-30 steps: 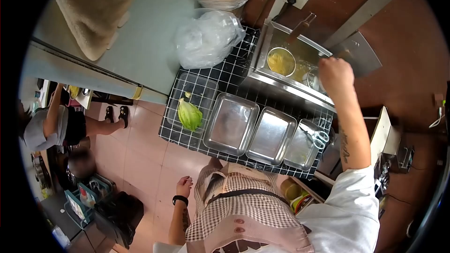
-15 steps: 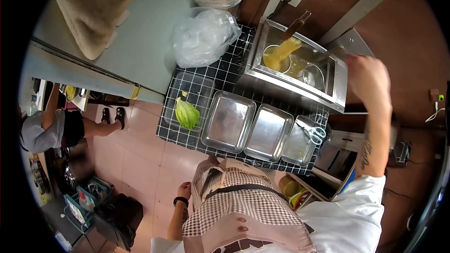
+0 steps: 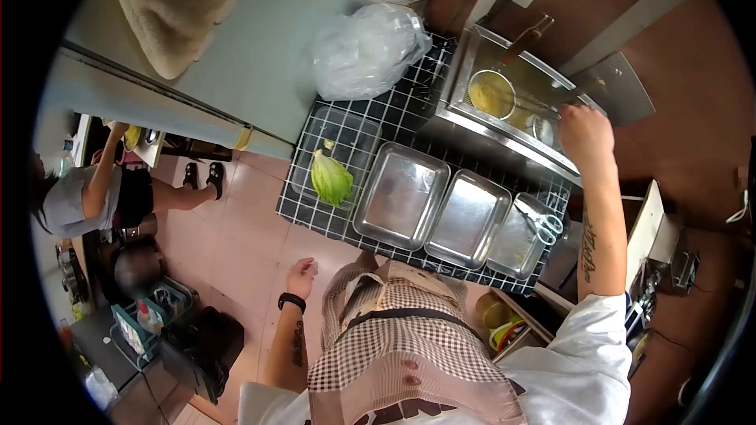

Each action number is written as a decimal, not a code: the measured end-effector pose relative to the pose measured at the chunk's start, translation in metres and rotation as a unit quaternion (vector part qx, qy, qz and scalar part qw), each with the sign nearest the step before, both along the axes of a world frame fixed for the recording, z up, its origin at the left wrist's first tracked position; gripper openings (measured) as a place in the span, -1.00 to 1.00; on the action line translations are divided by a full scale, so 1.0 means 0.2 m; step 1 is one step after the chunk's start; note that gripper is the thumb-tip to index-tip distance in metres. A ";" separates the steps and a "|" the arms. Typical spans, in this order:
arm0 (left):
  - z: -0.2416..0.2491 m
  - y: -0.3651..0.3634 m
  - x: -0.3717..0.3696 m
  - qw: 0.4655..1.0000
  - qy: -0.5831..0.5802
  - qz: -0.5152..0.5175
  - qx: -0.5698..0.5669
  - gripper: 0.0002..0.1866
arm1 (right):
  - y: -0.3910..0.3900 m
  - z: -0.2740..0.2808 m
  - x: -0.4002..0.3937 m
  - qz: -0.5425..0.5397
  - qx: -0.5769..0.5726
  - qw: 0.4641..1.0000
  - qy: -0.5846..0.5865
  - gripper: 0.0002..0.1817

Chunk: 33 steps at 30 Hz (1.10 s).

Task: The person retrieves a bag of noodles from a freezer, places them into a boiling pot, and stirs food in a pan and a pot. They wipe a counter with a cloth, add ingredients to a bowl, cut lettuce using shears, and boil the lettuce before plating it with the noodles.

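Note:
My right hand (image 3: 584, 135) is closed at the right end of the steel noodle cooker (image 3: 504, 140), gripping thin chopsticks (image 3: 539, 104) that point left toward a round strainer basket (image 3: 512, 104). Yellow noodles (image 3: 488, 96) lie inside that basket. A second strainer (image 3: 542, 130) sits beside it, partly behind the hand. Low on the left, my left hand (image 3: 301, 276) hangs over the floor with loosely bent fingers and nothing in it, a black band on the wrist.
On the black tiled counter stand a clear tray with lettuce (image 3: 331, 177), two steel trays (image 3: 400, 195) (image 3: 469, 218) and a smaller tray with scissors (image 3: 540, 220). A plastic bag (image 3: 366, 51) sits behind. At far left a person (image 3: 98, 193) stands by another worktop.
The noodles, stretched up out of the basket before, now lie down in it. My right hand has moved left and lower over the cooker. My left hand has risen slightly.

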<state>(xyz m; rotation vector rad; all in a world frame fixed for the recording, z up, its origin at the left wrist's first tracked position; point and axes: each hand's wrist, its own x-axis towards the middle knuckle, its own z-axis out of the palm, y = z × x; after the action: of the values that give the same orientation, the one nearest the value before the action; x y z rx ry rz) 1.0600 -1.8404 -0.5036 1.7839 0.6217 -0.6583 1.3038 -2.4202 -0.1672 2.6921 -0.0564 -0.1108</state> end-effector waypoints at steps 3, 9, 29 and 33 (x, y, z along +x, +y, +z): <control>-0.02 0.03 -0.11 1.000 0.006 0.005 0.007 -0.62 | 0.09 -0.19 0.15 -0.008 0.022 0.994 0.107 -0.79; -0.14 0.04 -0.43 0.995 0.046 -0.070 0.058 -0.59 | 0.01 -0.31 0.30 0.054 -0.044 0.989 0.132 -0.79; 0.11 -0.29 0.77 0.966 -0.241 0.019 0.093 -0.59 | -0.09 -0.02 -0.22 -0.079 0.119 0.988 -0.065 -0.80; 0.07 -0.53 1.13 0.930 -0.234 -0.015 0.283 -0.24 | 0.06 -0.13 -0.65 -0.133 0.251 0.947 -0.151 -0.73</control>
<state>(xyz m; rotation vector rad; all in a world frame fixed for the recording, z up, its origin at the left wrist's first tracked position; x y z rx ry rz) 1.2856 -1.9459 -0.4899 2.3847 0.4775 -0.0429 1.1744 -2.4076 -0.1923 3.1700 -0.5571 0.2408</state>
